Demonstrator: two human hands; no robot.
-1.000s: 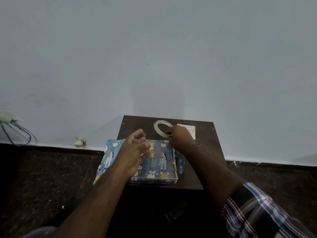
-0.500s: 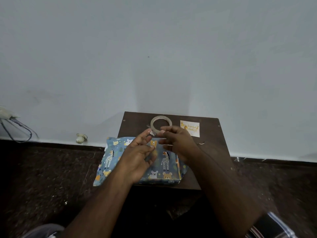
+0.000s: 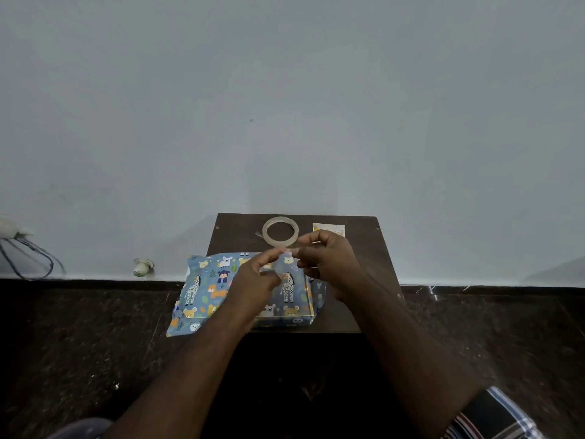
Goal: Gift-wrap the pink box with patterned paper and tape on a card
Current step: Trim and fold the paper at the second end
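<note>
One wrapped box [image 3: 221,289], one tape roll [image 3: 280,230] at 12 o'clock, one card [image 3: 329,229], two hands, one table [image 3: 373,267].

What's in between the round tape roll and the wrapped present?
In the head view, both hands, left hand and right hand, pinch a clear tape strip between tape roll and present.
</note>
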